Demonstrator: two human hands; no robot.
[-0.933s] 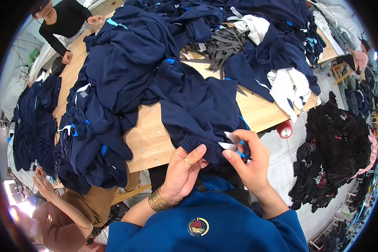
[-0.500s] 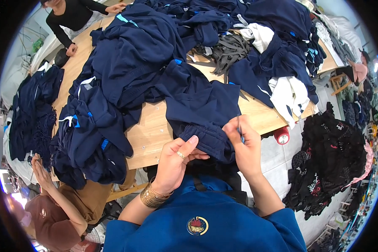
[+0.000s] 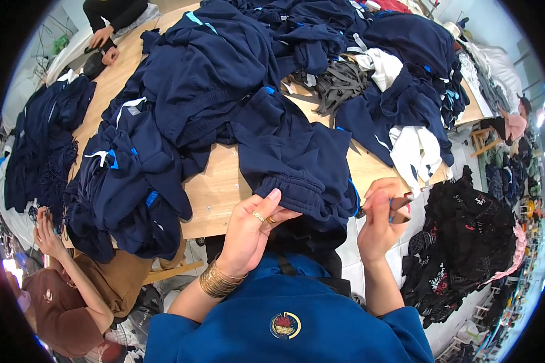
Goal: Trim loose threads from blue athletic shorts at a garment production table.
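A navy garment (image 3: 290,154) hangs over the table's front edge, its gathered elastic band (image 3: 293,192) toward me. My left hand (image 3: 248,233) pinches the end of that band between thumb and fingers; rings and gold bangles are on this hand and wrist. To the right, apart from the cloth, my right hand (image 3: 378,224) is closed round small thread snips (image 3: 399,209). Their two short metal blades stick out past my fingers, slightly apart. A bright blue strip (image 3: 353,196) shows along the garment's right edge.
Heaped navy garments (image 3: 212,66) cover much of the wooden table (image 3: 215,193). Grey strips (image 3: 342,85) and white cloth (image 3: 415,151) lie at the right. Black garments (image 3: 466,254) are piled on the floor. A co-worker's hand (image 3: 48,233) is at the left; another person (image 3: 112,18) sits across.
My right hand has moved right, away from the garment, turning so the snips' blades now show. My left hand keeps its pinch. The person across has drawn both hands together.
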